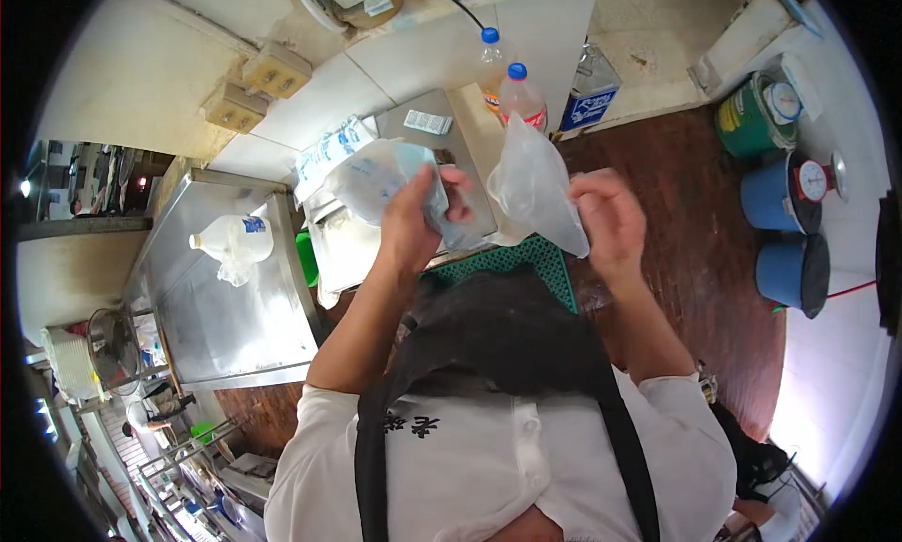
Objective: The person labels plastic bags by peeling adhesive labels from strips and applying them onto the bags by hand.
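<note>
My left hand is closed round a translucent plastic bag with bluish print, above the cluttered work surface. To its right, my right hand pinches the edge of a whitish plastic bag, which spreads to the left of the fingers. The two hands are apart. Behind the left bag lies a white package with blue lettering. Two bottles with blue caps stand just beyond the right bag, an orange-labelled one and a red-labelled one.
A white jug lies on the steel counter at left. A green perforated crate is below the bags. A metal can and several buckets, one blue, stand at right. Another person is far off at lower left.
</note>
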`<state>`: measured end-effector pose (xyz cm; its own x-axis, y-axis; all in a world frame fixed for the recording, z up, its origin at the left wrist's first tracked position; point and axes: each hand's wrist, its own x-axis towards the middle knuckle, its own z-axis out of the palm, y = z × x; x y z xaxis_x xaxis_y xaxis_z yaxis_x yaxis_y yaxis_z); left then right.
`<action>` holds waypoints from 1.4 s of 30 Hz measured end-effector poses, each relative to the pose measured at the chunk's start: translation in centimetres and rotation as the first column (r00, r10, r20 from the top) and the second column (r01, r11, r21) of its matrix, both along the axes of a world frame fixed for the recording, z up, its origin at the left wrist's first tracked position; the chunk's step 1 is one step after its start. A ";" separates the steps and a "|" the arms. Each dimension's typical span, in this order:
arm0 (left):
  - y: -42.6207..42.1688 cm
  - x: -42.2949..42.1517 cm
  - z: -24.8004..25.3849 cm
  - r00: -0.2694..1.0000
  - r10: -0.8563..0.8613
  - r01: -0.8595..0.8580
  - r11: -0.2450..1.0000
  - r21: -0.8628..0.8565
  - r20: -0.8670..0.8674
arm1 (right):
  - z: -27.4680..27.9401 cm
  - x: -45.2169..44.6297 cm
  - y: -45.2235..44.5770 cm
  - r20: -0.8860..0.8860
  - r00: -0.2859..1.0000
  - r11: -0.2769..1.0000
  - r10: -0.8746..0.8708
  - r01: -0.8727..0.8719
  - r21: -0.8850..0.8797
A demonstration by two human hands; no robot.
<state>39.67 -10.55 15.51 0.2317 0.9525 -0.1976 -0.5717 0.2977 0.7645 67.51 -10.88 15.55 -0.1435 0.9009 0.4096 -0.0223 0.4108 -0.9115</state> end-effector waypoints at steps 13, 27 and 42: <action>-3.5 -8.5 8.4 0.904 0.337 -0.284 0.934 0.218 -0.265 | 3.8 -16.2 -2.5 0.103 0.933 0.896 0.345 -0.294 -0.332; -6.7 -14.7 5.8 0.954 0.149 -0.169 0.984 -0.059 -0.259 | 5.0 -24.7 -4.4 0.363 0.931 0.976 0.032 -0.107 0.190; -6.0 -16.0 5.2 0.976 0.186 -0.192 0.980 -0.043 -0.112 | 4.4 -25.8 -4.1 0.373 0.924 0.937 -0.078 -0.060 0.345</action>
<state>23.69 -16.54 20.73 0.0235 0.9645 -0.2630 -0.5377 0.2340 0.8100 41.70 -14.97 19.93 -0.3412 0.7151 0.6101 0.2982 0.6978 -0.6512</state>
